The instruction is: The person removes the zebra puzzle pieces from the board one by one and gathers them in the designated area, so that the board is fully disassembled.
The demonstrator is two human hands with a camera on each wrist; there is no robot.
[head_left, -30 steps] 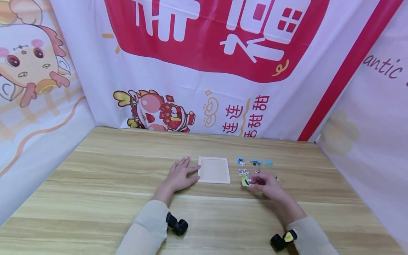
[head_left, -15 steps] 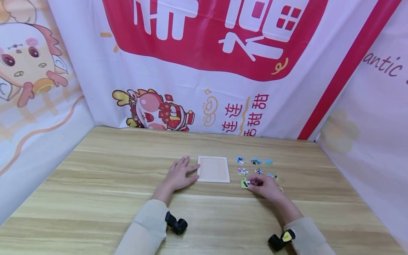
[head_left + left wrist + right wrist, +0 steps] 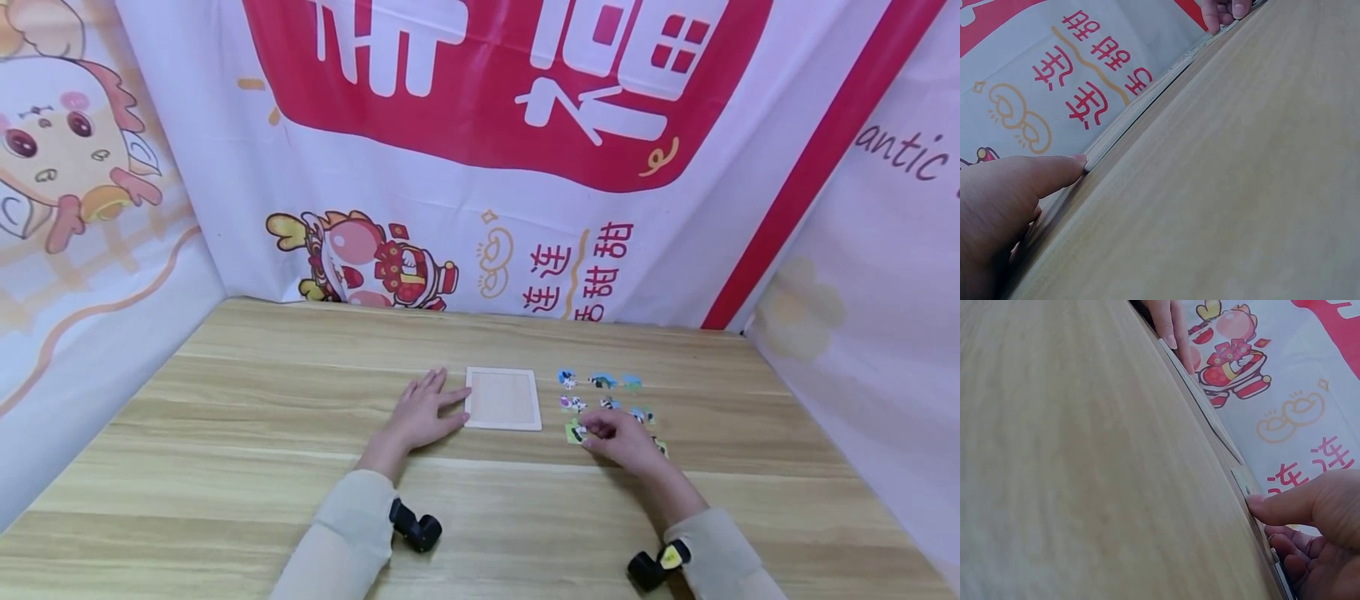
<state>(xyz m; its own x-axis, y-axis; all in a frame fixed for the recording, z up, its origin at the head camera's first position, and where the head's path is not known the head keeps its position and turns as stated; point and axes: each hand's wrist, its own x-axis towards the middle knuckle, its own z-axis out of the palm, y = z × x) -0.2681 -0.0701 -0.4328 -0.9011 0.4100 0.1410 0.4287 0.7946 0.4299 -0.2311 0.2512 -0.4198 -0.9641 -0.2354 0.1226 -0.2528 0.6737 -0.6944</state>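
In the head view, a shallow wooden frame tray point(image 3: 504, 400) lies flat on the table. My left hand point(image 3: 422, 414) rests at its left edge, fingers spread, with the thumb point(image 3: 1063, 174) touching the rim. To the right of the tray my right hand point(image 3: 624, 437) pinches the right side of a green jigsaw puzzle piece point(image 3: 574, 432), which lies on the tabletop. The right thumb point(image 3: 1272, 505) is against the piece and the other fingers are curled. Several more puzzle pieces point(image 3: 602, 381) lie in rows around that hand, some partly hidden by it.
The wood-grain table point(image 3: 495, 517) reaches back to a printed cloth point(image 3: 450, 192) hanging behind it. More cloth hangs along the left and right sides. A black wrist camera point(image 3: 417, 531) is strapped to the left arm, another camera point(image 3: 651, 569) to the right.
The green piece, tilted in my right fingers earlier, now lies flat and slightly nearer me. My right hand shifted a little left, baring pieces beside it. The left hand stays in place.
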